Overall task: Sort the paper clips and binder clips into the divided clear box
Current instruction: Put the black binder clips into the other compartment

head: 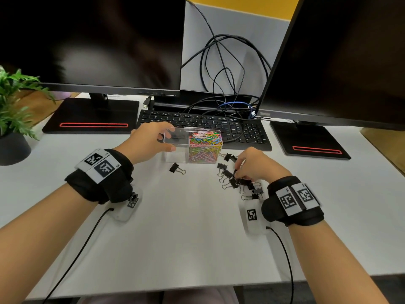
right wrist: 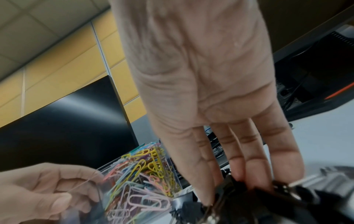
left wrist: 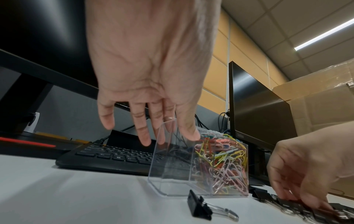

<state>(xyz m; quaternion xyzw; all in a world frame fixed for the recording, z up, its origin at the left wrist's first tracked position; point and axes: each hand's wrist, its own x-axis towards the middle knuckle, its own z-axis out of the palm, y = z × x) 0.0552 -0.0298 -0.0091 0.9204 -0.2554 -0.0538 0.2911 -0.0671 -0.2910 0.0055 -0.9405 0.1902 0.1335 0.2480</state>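
Observation:
The divided clear box (head: 175, 153) stands on the white desk in front of the keyboard. Its right compartment is packed with coloured paper clips (head: 205, 145), also seen as paper clips (left wrist: 222, 159); its left compartment looks empty. My left hand (head: 163, 138) grips the box's left end, thumb on the near wall and fingers over the far rim. A pile of black binder clips (head: 238, 183) lies right of the box. My right hand (head: 240, 170) is down on the pile, and in the right wrist view its fingers (right wrist: 254, 171) and thumb pinch binder clips (right wrist: 239, 201). One lone binder clip (head: 176, 168) lies in front of the box.
A black keyboard (head: 203, 126) lies just behind the box, under two dark monitors with stand bases (head: 92, 116) and tangled cables (head: 225, 69). A potted plant (head: 13, 110) stands at the far left. Open white desk (head: 186, 227) stretches toward the front edge.

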